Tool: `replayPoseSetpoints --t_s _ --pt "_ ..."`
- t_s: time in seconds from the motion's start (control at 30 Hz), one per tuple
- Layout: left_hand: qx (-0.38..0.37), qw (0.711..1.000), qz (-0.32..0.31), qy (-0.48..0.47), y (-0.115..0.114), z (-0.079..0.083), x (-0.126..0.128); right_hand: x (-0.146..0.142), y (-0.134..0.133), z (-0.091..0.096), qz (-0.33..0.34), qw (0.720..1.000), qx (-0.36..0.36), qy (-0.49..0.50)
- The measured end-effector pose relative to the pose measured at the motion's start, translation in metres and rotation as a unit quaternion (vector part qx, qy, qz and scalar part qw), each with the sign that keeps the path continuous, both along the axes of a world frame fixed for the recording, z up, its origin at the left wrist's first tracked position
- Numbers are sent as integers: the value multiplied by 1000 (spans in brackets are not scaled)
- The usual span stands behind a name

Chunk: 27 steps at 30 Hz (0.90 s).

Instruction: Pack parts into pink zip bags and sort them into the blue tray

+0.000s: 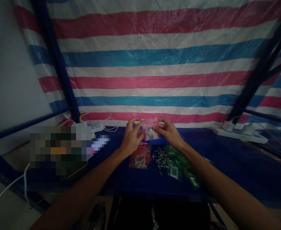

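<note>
Both my hands are raised over a dark blue table (231, 159), pinching a small pink plastic bag (150, 127) that holds small metal parts. My left hand (130, 139) grips the bag's left edge with thumb and fingers closed. My right hand (167, 132) pinches its right edge. Under the bag lies a blue tray (160, 140). Below my hands lie red bags (140, 158) with parts inside, a loose pile of small metal parts (161, 157) and green bags (182, 166).
A striped red, white and blue tarp (154, 64) hangs behind the table. A white power strip (239, 132) with plugs sits at the right, another with cables (96, 127) at the left. Dark blue frame posts (56, 60) stand either side. A blurred patch covers objects at the left.
</note>
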State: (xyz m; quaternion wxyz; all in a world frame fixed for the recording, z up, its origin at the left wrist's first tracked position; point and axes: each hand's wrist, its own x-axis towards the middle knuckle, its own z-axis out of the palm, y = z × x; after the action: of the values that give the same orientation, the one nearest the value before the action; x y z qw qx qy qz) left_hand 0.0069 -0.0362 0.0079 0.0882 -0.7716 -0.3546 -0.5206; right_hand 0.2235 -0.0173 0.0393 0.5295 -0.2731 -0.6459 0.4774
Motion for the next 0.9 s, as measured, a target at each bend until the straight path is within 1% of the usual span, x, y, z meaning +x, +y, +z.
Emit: replayPoseSetpoints --t_s 0.1,0.23,0.3,0.4,0.53,0.63,0.8,0.9 --pt "-11 1000 -5 -10 -2 2 1 1 1 0 -14 1000 9 -16" --pt "-33 998 -61 -10 -5 6 0 0 0 0 -43 997 62 -34" --pt "-35 996 -78 -3 -6 6 0 0 1 -1 -53 995 72 -37" --pt "-21 998 -50 -7 -6 4 3 0 2 -3 -55 996 67 -35" --pt "12 1000 5 -20 -6 2 5 0 1 -2 -78 991 96 -45" --pt "22 1000 20 -7 -8 5 4 1 -2 2 -80 991 88 -58" --pt "-6 998 15 57 -13 9 4 1 -6 4 -53 992 73 -84" --pt "-39 998 23 39 -11 8 5 -1 -8 6 -11 997 39 -67"
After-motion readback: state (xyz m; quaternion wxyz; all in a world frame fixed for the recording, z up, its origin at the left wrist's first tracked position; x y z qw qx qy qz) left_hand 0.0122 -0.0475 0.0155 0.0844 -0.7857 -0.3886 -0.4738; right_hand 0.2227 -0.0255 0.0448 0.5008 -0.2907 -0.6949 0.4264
